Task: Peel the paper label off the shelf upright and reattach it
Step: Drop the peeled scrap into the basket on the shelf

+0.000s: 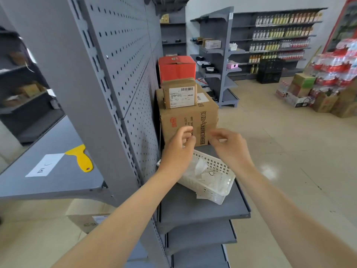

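The grey slotted shelf upright (108, 105) runs down the left of centre, beside a perforated back panel. A white paper label (45, 164) with dark marks lies flat on the grey shelf to its left. My left hand (179, 149) and my right hand (229, 147) hover close together above a white plastic basket (218, 167), right of the upright. Both have fingertips pinched toward the thumb. The hands are blurred, and I cannot tell whether either holds a small scrap. Neither hand touches the upright or the flat label.
A yellow plastic scraper (82, 157) lies beside the flat label. The basket holds several loose white papers and sits on a grey shelf (202, 207). Stacked cardboard boxes (189, 120) and a red box (176, 67) stand behind it. To the right is open floor, with more shelving and stacked goods farther off.
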### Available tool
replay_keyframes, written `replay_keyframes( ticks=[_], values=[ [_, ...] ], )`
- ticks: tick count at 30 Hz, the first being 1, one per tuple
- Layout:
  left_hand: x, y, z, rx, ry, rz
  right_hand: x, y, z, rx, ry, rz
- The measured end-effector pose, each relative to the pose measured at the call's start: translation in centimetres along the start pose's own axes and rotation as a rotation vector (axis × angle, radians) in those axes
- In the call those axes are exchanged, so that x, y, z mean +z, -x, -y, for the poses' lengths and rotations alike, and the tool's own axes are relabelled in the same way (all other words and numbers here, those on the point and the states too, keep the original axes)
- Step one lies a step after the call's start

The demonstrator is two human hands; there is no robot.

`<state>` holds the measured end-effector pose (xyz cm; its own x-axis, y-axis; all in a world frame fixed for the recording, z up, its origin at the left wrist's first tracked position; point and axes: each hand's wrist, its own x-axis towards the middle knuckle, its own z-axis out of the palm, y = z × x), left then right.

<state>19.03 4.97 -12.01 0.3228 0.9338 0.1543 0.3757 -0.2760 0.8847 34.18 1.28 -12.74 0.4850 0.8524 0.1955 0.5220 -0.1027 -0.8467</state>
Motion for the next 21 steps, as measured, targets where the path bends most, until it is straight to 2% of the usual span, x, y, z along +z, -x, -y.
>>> replay_keyframes(
  ticks=[4,9,12,14,17,21],
  values=[
    [-2.5,3.3,-2.5,0.179,0.02,0.0,-2.0,3.3,5.8,-0.15,-0.168,-0.166],
    [-7.6,8.4,-4.2,0.604,-0.163,-0.169,-2.1,9.6,13.1,-0.371,-0.299,-0.313],
    [-12.2,11.4,-3.5,0.724,-0.12,-0.245,-0.1,13.3,17.9,-0.489,-0.378,-0.355],
    [-16.1,12.7,-2.4,0.739,-0.072,-0.296,2.1,15.5,21.1,-0.564,-0.405,-0.323],
    [-22.4,12.4,-0.3,0.661,-0.016,-0.409,6.0,17.1,24.8,-0.636,-0.403,-0.244],
    [-30.4,11.1,3.2,0.529,-0.024,-0.57,12.3,16.6,28.3,-0.61,-0.355,-0.125]
  ],
)
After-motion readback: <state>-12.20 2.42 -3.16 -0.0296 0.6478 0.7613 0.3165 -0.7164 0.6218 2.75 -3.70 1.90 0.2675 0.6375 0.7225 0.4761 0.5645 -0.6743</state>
